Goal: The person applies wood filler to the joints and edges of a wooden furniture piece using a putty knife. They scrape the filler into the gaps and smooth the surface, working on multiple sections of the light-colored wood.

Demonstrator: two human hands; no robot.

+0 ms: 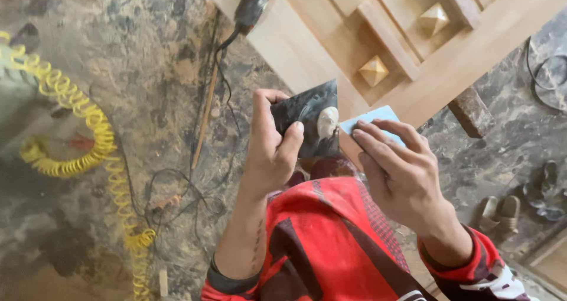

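Observation:
My left hand (273,150) grips a dark, worn square plate (308,113) that carries a blob of pale putty (326,122) near its lower right side. My right hand (398,171) holds a thin light-blue flat scraper (369,119) with the fingers laid along it, its edge close to the putty on the plate. Both hands are raised in front of my red and black patterned sleeves. Just beyond them lies a light wooden panelled door (378,47) with raised pyramid-shaped studs (374,72).
A yellow coiled air hose (88,135) winds over the mottled stone floor at the left. Black cables (204,183) and a thin wooden stick (205,119) lie beside it. An orange and black power tool (253,5) rests on the door's edge. Sandals (499,212) sit at the right.

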